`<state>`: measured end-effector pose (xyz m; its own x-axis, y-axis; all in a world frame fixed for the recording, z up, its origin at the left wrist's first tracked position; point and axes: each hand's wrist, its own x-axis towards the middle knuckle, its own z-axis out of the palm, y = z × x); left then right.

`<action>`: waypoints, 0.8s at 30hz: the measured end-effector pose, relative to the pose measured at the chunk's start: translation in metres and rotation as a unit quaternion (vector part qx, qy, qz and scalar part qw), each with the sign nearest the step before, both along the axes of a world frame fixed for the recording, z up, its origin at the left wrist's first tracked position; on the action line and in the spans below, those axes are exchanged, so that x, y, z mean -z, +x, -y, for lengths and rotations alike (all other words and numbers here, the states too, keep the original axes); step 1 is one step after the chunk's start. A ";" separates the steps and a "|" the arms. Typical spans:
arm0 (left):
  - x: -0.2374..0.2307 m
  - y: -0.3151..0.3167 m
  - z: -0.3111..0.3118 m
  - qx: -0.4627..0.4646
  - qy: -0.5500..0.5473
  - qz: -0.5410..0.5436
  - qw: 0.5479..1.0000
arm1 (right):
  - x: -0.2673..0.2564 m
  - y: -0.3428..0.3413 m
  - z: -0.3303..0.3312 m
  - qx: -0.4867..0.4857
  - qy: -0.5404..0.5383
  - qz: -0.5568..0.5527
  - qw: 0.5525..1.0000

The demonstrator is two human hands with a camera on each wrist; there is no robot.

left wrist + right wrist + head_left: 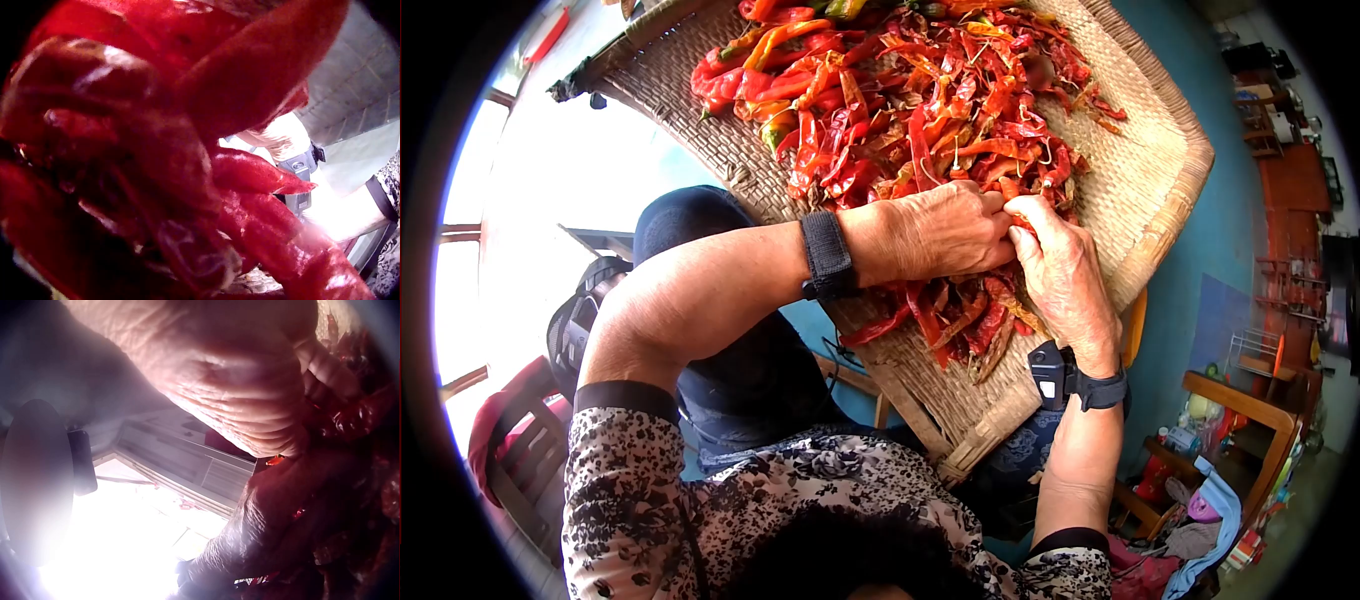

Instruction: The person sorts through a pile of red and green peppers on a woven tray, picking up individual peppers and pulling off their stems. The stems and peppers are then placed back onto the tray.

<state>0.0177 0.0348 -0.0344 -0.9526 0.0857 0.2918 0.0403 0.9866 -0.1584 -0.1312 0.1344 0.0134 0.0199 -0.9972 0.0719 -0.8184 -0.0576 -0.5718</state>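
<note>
A heap of red and orange chili peppers (960, 110), many wrinkled and dried, lies on a woven tray (1145, 190). Over the near part of the heap, my left hand (935, 232) and right hand (1060, 265) meet with fingers curled and fingertips together. Between them they pinch a chili pepper (275, 460); only a small orange-red bit of it shows, the rest hidden by the fingers. Close-up red peppers (250, 69) fill most of the left wrist view. The right wrist view has the right hand above the darker left hand.
The tray's near corner (955, 465) rests over the person's lap. A chair (530, 440) stands at the left. To the right, a wooden rack (1250, 400) holds cloths and bottles beside a blue wall (1180, 270).
</note>
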 end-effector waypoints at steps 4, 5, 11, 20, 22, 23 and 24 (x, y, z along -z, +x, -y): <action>0.001 -0.001 0.001 -0.001 -0.003 0.001 1.000 | 0.000 0.001 0.000 -0.004 -0.002 0.003 1.000; 0.002 -0.001 0.001 -0.003 -0.003 0.002 1.000 | -0.001 0.001 0.001 -0.002 0.004 -0.004 1.000; -0.001 -0.001 0.001 0.003 -0.021 0.011 1.000 | -0.002 0.001 0.001 -0.005 0.003 0.001 1.000; -0.001 -0.001 -0.001 -0.005 -0.022 0.016 1.000 | -0.001 0.001 0.000 -0.003 -0.001 0.007 1.000; -0.002 -0.001 -0.001 -0.006 -0.022 0.017 1.000 | -0.002 0.001 0.000 -0.001 0.007 0.005 1.000; -0.002 -0.001 -0.001 -0.008 -0.022 0.018 1.000 | -0.003 0.001 0.000 0.000 0.009 0.004 1.000; -0.002 -0.001 -0.001 -0.008 -0.022 0.018 1.000 | -0.003 0.001 0.000 0.000 0.012 0.003 1.000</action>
<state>0.0168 0.0360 -0.0328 -0.9635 0.0833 0.2544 0.0317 0.9792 -0.2005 -0.1302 0.1344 0.0160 0.0185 -0.9987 0.0477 -0.8144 -0.0428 -0.5787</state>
